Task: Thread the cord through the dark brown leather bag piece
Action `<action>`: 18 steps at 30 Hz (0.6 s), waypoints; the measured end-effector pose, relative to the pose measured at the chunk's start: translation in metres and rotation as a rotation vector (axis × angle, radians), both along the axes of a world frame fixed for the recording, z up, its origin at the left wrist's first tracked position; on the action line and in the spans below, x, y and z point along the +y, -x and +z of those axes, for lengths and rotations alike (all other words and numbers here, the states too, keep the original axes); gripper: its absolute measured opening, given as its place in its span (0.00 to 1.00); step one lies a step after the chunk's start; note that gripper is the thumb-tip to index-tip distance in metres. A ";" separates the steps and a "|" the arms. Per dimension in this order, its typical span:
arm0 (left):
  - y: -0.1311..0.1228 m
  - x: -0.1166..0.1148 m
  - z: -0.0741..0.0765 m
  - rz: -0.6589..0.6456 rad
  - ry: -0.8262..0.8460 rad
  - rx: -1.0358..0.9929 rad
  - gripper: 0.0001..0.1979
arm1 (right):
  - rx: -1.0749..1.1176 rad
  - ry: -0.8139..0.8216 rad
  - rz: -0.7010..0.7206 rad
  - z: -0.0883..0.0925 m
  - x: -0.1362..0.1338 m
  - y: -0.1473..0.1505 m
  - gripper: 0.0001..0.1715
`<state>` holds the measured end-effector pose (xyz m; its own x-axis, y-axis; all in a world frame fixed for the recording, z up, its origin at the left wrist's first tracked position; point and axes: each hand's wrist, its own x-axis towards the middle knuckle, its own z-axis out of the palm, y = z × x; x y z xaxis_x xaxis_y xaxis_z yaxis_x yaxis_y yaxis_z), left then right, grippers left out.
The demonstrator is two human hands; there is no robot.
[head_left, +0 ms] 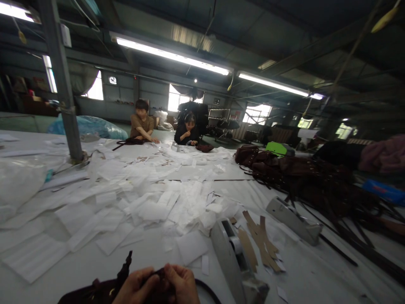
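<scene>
A dark brown bag (90, 294) with a metal ring lies at the bottom edge, and much of it is cut off by the frame. Over it, my left hand (136, 285) and my right hand (182, 283) are close together, each pinching a dark part of the bag between thumb and fingers. That part is mostly covered by the fingers, so its exact shape is unclear. A dark strap (207, 289) curves out to the right of my right hand. Just beyond it stands a grey tape dispenser (236, 261).
Loose white paper sheets (133, 207) cover much of the table. Brown card strips (261, 242) lie by the dispenser, with a second tape dispenser (294, 219) farther right. Dark brown bags (291, 169) are heaped at right. A post (65, 84) rises at left; two people sit across the table.
</scene>
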<state>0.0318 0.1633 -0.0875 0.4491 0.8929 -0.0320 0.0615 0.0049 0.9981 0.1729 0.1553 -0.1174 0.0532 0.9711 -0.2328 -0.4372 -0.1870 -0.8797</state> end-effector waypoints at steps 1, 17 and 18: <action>0.001 0.001 0.000 0.064 0.003 0.011 0.19 | 0.050 0.001 -0.012 0.001 0.000 0.001 0.30; 0.008 0.008 -0.025 0.133 0.228 -0.185 0.20 | 0.011 0.032 -0.031 0.000 -0.009 -0.009 0.41; 0.007 0.008 -0.025 0.167 0.208 -0.182 0.21 | 0.028 0.038 -0.020 -0.003 -0.011 -0.011 0.41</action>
